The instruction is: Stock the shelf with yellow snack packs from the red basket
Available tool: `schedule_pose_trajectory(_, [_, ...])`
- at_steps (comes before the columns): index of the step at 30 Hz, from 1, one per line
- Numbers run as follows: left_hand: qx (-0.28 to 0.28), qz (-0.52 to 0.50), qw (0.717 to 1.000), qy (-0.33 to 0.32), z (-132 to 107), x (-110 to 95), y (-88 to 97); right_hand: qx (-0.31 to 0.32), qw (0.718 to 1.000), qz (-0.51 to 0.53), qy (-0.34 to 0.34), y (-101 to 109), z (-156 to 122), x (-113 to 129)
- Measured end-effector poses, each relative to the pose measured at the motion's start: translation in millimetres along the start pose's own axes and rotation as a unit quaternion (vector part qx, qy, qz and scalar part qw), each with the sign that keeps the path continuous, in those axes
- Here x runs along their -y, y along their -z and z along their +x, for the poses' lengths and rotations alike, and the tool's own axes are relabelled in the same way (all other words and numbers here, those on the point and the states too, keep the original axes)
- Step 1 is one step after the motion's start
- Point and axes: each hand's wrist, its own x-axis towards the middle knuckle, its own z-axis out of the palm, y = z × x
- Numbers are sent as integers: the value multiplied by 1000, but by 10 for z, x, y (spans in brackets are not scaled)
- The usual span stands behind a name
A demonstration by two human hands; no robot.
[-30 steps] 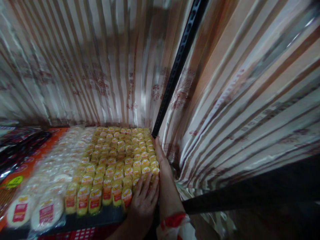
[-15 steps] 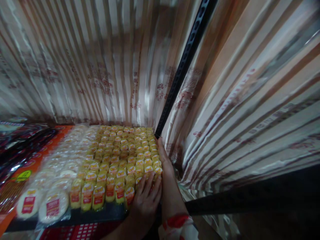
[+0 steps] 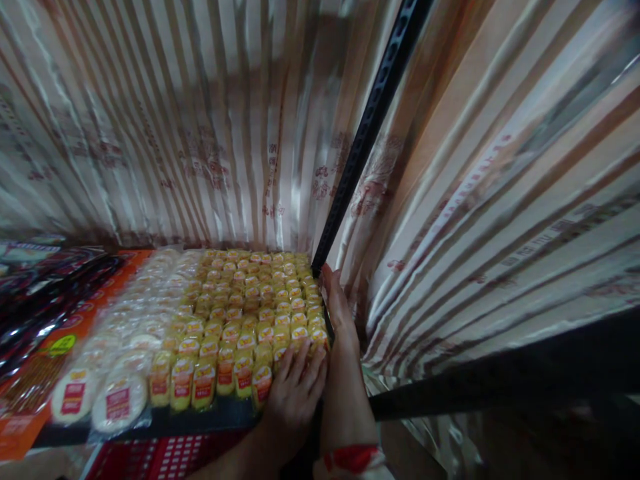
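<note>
Rows of small yellow wrapped snack cakes [image 3: 240,313] with red and white labels stand packed together on a dark shelf [image 3: 200,421]. My left hand [image 3: 296,383] lies with fingers stretched over the front right corner of these cakes, touching them. Along their right side runs my right hand [image 3: 341,307], its fingers extended toward the foot of a black slotted post [image 3: 360,147]. A narrow dark gap shows between the right hand and the cakes. Nothing is visibly gripped by either hand. The undersides of both hands are hidden.
Left of the cakes are rows of round white items in clear wrap [image 3: 120,403], then orange packaging [image 3: 75,333] and dark shiny packs [image 3: 45,293]. Pleated printed curtains [image 3: 225,133] hang behind and to the right. A red basket [image 3: 165,460] is below the shelf.
My right hand has shifted slightly right, and the dark gap beside the cakes shows more. My left hand stays on the front corner. The shelf appears slightly further right in view.
</note>
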Motion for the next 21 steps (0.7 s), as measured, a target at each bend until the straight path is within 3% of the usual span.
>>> schedule_pose_trajectory(4, [3,2,1000,-2,2,-5,-1,-25,990,-138,0,0,-268,307])
schedule_pose_trajectory(7, [16,-6,1000,-1,2,4,7,-31,989,-143,10,14,-569,407])
schedule_pose_trajectory(11, [45,-15,999,-14,-8,19,27,-71,985,-154,-25,118,-985,251])
schedule_pose_trajectory(14, [61,-14,998,-9,-3,24,53,-42,992,-114,-24,181,-1210,50])
schedule_pose_trajectory(16, [69,-18,997,-9,7,26,72,-28,995,-92,-5,193,-1283,-63])
schedule_pose_trajectory(21, [55,-29,998,0,12,23,79,-13,999,-24,-35,184,-1237,-194])
